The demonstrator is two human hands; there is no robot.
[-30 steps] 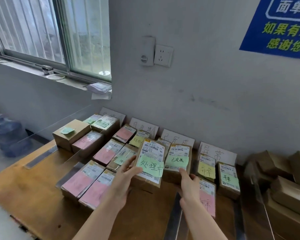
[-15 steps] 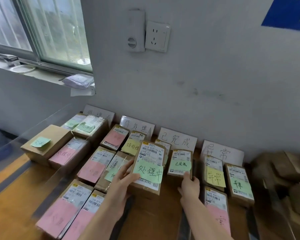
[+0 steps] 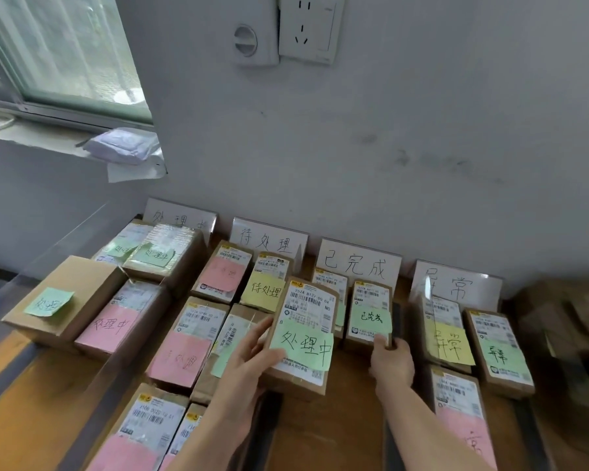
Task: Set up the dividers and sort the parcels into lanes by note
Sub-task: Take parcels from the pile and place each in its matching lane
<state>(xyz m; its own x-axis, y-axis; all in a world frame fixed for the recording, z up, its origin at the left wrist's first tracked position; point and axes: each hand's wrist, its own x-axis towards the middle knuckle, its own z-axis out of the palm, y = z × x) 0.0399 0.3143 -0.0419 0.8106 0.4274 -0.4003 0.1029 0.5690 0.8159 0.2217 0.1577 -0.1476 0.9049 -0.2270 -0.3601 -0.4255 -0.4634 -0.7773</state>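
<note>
Cardboard parcels with pink, green and yellow notes lie in rows on a wooden table (image 3: 347, 433). My left hand (image 3: 249, 365) grips a tilted parcel (image 3: 303, 321) with a green note reading 处理中, raised above the others. My right hand (image 3: 390, 363) holds the near end of a parcel (image 3: 369, 311) with a green note 已完成, lying in front of the 已完成 sign (image 3: 357, 263). Three more white signs lean on the wall: 处理中 (image 3: 181, 217), 待处理 (image 3: 269, 241) and 异常 (image 3: 456, 283). A clear divider (image 3: 65, 253) stands at the left, and a dark divider base (image 3: 397, 316) shows beside my right hand.
More plain cardboard boxes (image 3: 565, 321) are heaped at the right end of the table. A window sill with a white packet (image 3: 123, 146) is up left. A wall socket (image 3: 306, 25) sits above the signs.
The camera has come closer and tipped down. My right hand has slid forward with the 已完成 parcel toward its sign. My left hand still holds the 处理中 parcel.
</note>
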